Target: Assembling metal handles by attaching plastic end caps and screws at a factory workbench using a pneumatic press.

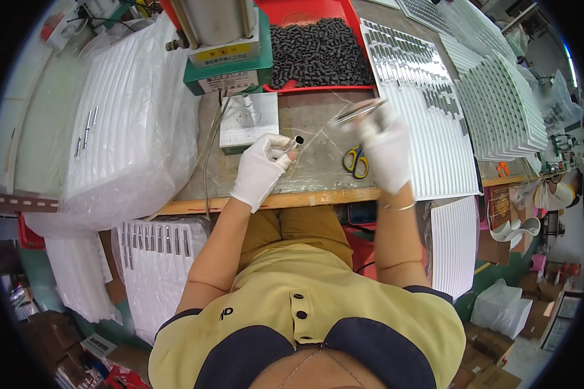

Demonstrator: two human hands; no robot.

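My left hand (264, 167), in a white glove with bare fingertips showing, is closed on a short shiny metal tube (298, 141) whose dark open end faces up. My right hand (388, 146), also white-gloved and smeared by motion, grips one or more slim silvery tubes (353, 115); how many is too blurred to tell. Just left of the right hand, yellow and dark scissors (355, 162) lie on the bench. Beyond my left hand stands a press fixture, a metal block (240, 133) with an upright post (247, 110).
A green-based press (230, 71) stands behind the block. Beside it a red tray (321, 90) holds many black sleeves (318, 52). White ridged trays (428, 155), partly filled with silvery tubes, lie to the right. Plastic-wrapped ridged trays (123, 129) are stacked at left. A wooden edge (331, 198) borders the bench.
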